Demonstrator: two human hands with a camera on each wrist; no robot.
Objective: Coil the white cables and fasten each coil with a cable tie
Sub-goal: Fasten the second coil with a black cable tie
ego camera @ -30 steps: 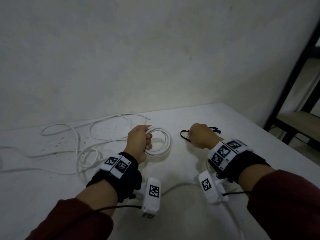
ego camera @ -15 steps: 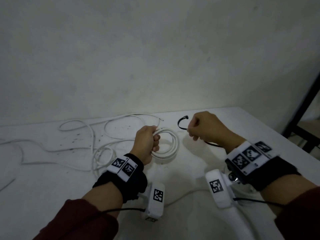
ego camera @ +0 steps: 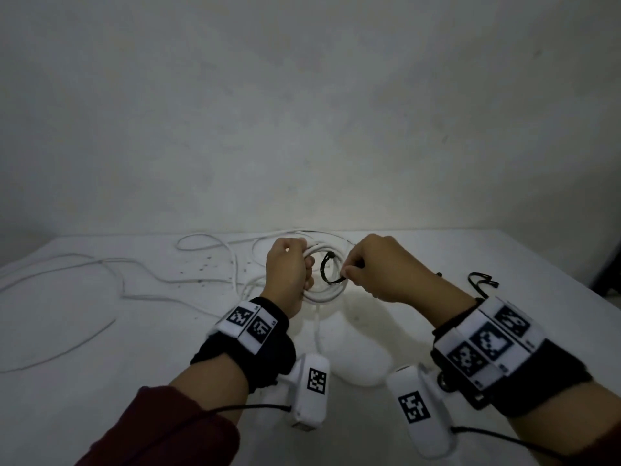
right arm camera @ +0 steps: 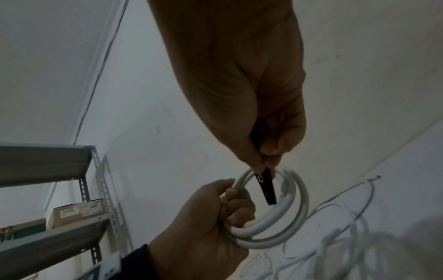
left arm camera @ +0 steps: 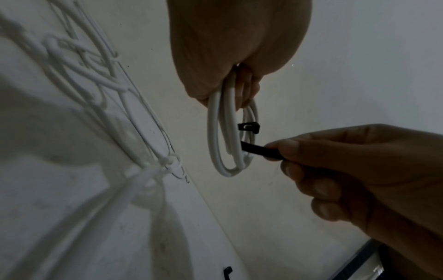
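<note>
My left hand grips a white cable coil and holds it above the white table. In the left wrist view the coil hangs from my curled fingers. My right hand pinches a black cable tie between thumb and forefinger. The tie curves through the middle of the coil, and its head shows beyond the loops. In the right wrist view the tie points down into the coil.
Loose white cable sprawls over the left half of the table. More black cable ties lie on the table to the right. A metal shelf rack with boxes stands beside the table.
My right hand carried the black tie leftwards from the table's right side to the coil and passed it through the loops. My left hand raised the coil slightly.
</note>
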